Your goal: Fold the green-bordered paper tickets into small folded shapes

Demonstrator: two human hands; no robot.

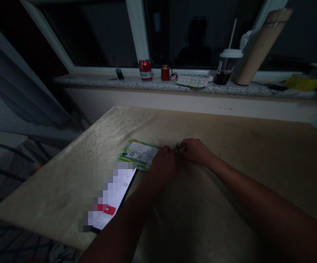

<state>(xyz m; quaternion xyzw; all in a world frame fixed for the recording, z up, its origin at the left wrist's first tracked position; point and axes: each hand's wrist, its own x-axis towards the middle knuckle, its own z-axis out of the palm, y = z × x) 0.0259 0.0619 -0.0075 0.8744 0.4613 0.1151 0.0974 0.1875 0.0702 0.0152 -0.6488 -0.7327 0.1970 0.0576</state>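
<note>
Both my hands meet near the middle of a wooden board point(229, 146). My left hand point(164, 164) and my right hand point(195, 150) are closed in pinches around a small dark object point(177, 150) held between them; it is too small and dim to name. A green printed card point(138, 154) lies flat on the board just left of my left hand. A lit phone or tablet screen point(111, 199) lies below the card, beside my left forearm.
A stone window sill point(136, 83) runs along the back with a red can point(145, 70), a small orange jar point(165, 72), a printed sheet point(193, 80), a lidded cup with a straw point(226, 65) and a cardboard tube point(259, 45). A curtain point(16, 87) hangs at the left.
</note>
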